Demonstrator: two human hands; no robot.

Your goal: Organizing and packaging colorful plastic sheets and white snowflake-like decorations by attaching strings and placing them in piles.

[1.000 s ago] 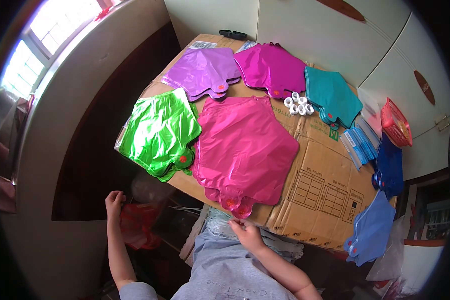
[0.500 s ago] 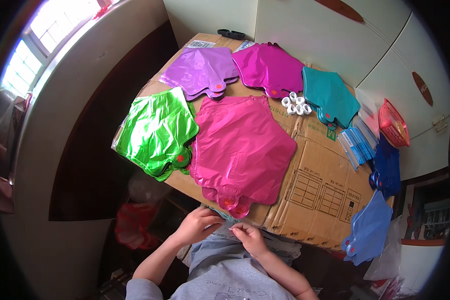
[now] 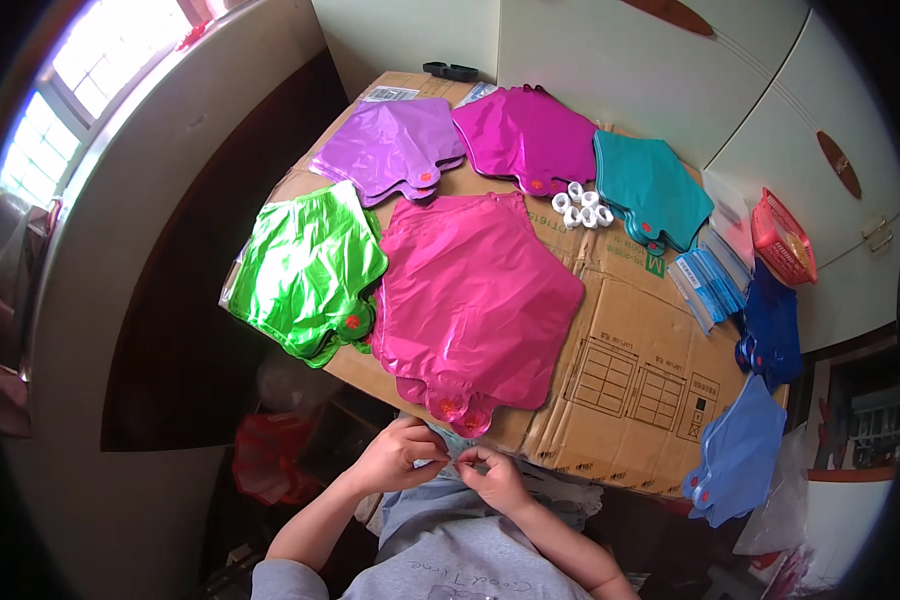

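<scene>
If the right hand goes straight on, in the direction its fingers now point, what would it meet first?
Most likely the left hand: the right hand points toward it, up and leftward. Depth is unclear, so whether they already touch cannot be told.

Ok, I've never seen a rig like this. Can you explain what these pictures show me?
There's no machine here: a person works with bare hands. Every picture comes from one wide fisheye camera on their head, looking down, so edges bend and picture left is their left.

In front is a cardboard surface. On it lie shiny flat pieces: a large pink one in the middle, a green stack to its left, and purple, magenta and teal stacks farther back. Small white rings sit near the teal.

The left hand and right hand meet at the near edge, fingertips close together. Anything pinched between them is too small to make out.
</scene>
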